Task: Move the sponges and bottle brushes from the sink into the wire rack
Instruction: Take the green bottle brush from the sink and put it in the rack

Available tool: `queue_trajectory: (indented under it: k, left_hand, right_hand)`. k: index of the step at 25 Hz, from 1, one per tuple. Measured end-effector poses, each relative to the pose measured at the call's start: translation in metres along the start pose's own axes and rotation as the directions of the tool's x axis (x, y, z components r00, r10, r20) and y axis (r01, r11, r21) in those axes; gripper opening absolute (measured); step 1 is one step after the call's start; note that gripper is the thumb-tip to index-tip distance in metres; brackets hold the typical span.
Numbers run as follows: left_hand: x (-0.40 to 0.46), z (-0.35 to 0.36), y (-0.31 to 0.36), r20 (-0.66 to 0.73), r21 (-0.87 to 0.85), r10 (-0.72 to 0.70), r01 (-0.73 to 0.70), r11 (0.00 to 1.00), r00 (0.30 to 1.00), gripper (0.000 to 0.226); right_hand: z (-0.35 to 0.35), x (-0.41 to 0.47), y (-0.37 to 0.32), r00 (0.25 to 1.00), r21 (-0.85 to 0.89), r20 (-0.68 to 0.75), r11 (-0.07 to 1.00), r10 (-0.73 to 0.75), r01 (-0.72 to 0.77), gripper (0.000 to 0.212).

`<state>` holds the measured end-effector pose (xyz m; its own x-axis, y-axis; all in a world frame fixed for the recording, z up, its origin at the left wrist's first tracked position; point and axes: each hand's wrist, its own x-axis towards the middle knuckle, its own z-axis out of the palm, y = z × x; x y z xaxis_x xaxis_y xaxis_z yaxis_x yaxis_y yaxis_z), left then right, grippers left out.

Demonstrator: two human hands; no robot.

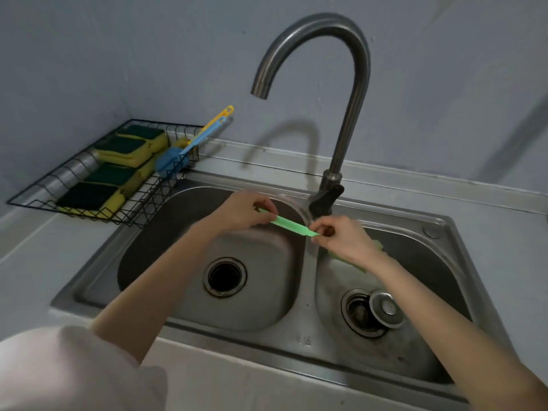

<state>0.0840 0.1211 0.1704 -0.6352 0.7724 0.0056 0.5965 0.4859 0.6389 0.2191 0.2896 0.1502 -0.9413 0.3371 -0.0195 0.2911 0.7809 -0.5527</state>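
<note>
A green bottle brush (292, 225) is held over the divider of the double sink (302, 330). My left hand (241, 213) grips the far end of its handle. My right hand (345, 240) pinches the handle near the head, whose green sponge end (378, 246) is mostly hidden under my hand, above the right basin. The black wire rack (139, 203) stands on the counter at the left. It holds several yellow-and-green sponges (124, 148), a blue bottle brush (173, 163) and a yellow bottle brush (218, 115), both leaning on its back right corner.
The curved steel faucet (350, 114) rises just behind my hands. The left basin has an open drain (224, 277). In the right basin a metal stopper (385, 308) lies tipped beside its drain. Grey walls close off the back and left.
</note>
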Motion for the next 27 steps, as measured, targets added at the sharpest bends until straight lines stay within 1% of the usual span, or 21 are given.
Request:
queue_trajectory:
  k: [2, 6, 8, 11, 15, 19, 23, 25, 27]
  left_hand:
    - [-0.012, -0.015, -0.015, -0.039, -0.028, -0.033, 0.032, 0.999, 0.999, 0.013]
    - [-0.035, -0.047, -0.046, -0.154, -0.078, -0.091, 0.080, 0.994, 0.984, 0.013]
    - [-0.045, -0.064, -0.061, -0.212, -0.166, -0.133, 0.099, 0.981, 0.968, 0.014]
    - [-0.058, -0.087, -0.078, -0.257, -0.383, -0.215, 0.105, 0.918, 0.942, 0.018]
    - [-0.073, -0.118, -0.099, -0.297, -0.494, -0.251, 0.077, 0.866, 0.921, 0.023]
    - [-0.083, -0.138, -0.123, -0.251, -0.451, -0.212, 0.080, 0.889, 0.944, 0.024]
    - [-0.083, -0.151, -0.146, -0.184, -0.425, -0.178, 0.085, 0.901, 0.967, 0.031]
    - [-0.080, -0.157, -0.154, -0.135, -0.441, -0.133, 0.061, 0.896, 0.982, 0.035]
    - [-0.078, -0.165, -0.161, -0.079, -0.498, -0.071, 0.022, 0.867, 0.994, 0.038]
  right_hand:
    - [0.008, 0.007, -0.019, 1.000, -0.003, 0.003, 1.000, -0.028, 0.028, 0.020]
    - [0.028, 0.021, -0.061, 0.996, 0.066, 0.025, 0.995, -0.081, 0.079, 0.023]
    - [0.040, 0.031, -0.085, 0.993, 0.067, 0.014, 0.991, -0.116, 0.115, 0.024]
    - [0.057, 0.042, -0.118, 0.986, 0.082, -0.011, 0.983, -0.165, 0.166, 0.024]
    - [0.075, 0.058, -0.159, 0.974, 0.100, -0.086, 0.971, -0.209, 0.217, 0.023]
    - [0.085, 0.078, -0.205, 0.958, 0.202, -0.203, 0.949, -0.203, 0.244, 0.017]
    - [0.091, 0.094, -0.251, 0.943, 0.268, -0.240, 0.918, -0.230, 0.292, 0.014]
    - [0.092, 0.103, -0.271, 0.934, 0.290, -0.259, 0.903, -0.246, 0.318, 0.014]
    - [0.092, 0.114, -0.289, 0.925, 0.309, -0.287, 0.890, -0.249, 0.336, 0.013]
